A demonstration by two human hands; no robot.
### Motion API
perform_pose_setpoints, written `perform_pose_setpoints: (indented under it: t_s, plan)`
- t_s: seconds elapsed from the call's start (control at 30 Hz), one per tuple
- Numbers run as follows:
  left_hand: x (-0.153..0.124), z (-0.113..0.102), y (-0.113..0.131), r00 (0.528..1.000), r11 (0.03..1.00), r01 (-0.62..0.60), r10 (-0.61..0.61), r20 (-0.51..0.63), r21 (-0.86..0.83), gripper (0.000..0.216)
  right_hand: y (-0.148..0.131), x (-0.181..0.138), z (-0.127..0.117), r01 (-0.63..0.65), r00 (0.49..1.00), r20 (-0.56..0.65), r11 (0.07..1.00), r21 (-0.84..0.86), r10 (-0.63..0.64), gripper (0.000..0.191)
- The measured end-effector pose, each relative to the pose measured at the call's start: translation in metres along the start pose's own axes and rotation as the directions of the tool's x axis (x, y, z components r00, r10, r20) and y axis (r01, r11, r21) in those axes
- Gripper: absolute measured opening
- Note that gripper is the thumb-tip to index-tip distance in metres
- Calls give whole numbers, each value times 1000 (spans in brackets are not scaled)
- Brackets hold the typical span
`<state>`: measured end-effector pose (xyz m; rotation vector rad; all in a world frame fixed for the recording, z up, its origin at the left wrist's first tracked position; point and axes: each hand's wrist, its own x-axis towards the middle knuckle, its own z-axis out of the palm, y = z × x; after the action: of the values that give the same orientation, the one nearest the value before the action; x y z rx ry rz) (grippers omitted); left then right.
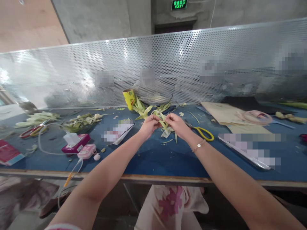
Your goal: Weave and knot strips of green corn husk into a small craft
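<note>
I see the pale husk strip (164, 124) between both hands, pinched by the fingers of my left hand (150, 125) and right hand (177, 124); its long axis runs roughly front-to-back, lower end pointing toward me.

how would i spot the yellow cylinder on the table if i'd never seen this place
A perforated metal panel runs along the back of the blue tabletop. Near its foot, beyond and to the left of the left hand, stands a yellow cylinder, right beside some green husks. Its printed side and round brown rim set it apart from the leafy husks.
</note>
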<state>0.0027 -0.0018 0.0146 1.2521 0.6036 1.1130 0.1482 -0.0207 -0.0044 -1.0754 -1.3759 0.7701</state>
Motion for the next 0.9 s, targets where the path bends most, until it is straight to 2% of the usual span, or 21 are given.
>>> perform_pose_setpoints:
  t_s: [0.13, 0.27, 0.43, 0.53, 0.7, 0.9]
  plan:
    - [0, 0, -2, 1000, 1000, -8, 8, 7, 3, 13, -1, -2, 0, 33, 999, 7, 994, -102, -32, 21]
    - [0, 1, -2, 1000, 1000, -5, 5, 10, 1, 12, -2, -2, 0, 46, 999, 35, 991, -128, -42, 19]
    - [1, 0, -4, 1000, 1000, 1, 0, 19, -19, 8, 0, 0, -1, 65, 997, -29, 976, -208, -72, 15]
    - [3, -3, -7, 999, 1000, -4, 4, 51, -8, 14, 0, 0, -2, 78, 994, -52, 968, -237, -93, 15]
    - [5, -6, -11, 998, 999, -27, 25, 53, 46, 23, 2, 1, -2, 59, 996, -44, 970, -236, -71, 19]
    - [4, -3, -10, 998, 998, -21, 18, 52, 63, 24, 8, 3, 0, 21, 999, -24, 991, -129, -25, 28]
